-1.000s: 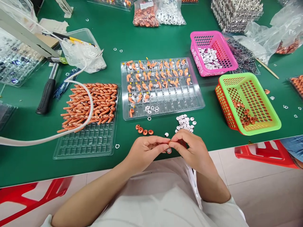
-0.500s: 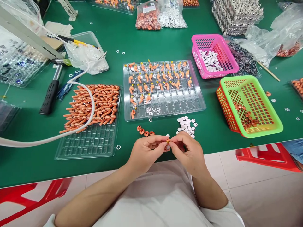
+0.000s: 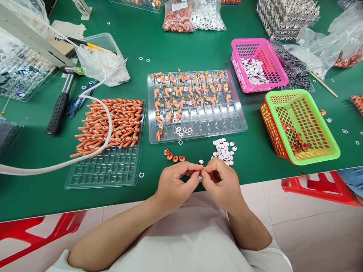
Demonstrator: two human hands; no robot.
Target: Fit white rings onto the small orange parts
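- Fingertips have drawn closer over the small part (image 3: 200,178) since 0.5 s earlier, covering most of the gold-coloured stretch visible then; the trays and baskets keep their places.
- Hands: left hand (image 3: 174,185) and right hand (image 3: 224,185) meet at the table's near edge, each with thumb and index finger pinched on the small part.
- Position of the small part: between the fingertips, its round, pale-faced end hanging below them; the remainder is hidden.
- Handling (judged): probably light, stiff and smooth, hence liable to slip or roll; best gripped by its sides, leaving the round face uncovered. Any thin joint may be fragile.
- Nearest items on the table (image 3: 198,53): 1 white disc (image 3: 201,161) just beyond the fingertips, 4 copper-coloured cups (image 3: 176,158) to the left, and a pile of white discs (image 3: 222,150) to the right.
- Beyond: a clear tray (image 3: 227,124), partly filled with curved orange pieces (image 3: 171,79).
- Flanking: a tray (image 3: 99,175) of stacked orange stems (image 3: 124,121) at left; a pink basket (image 3: 239,77) and a green basket (image 3: 317,159) at right.
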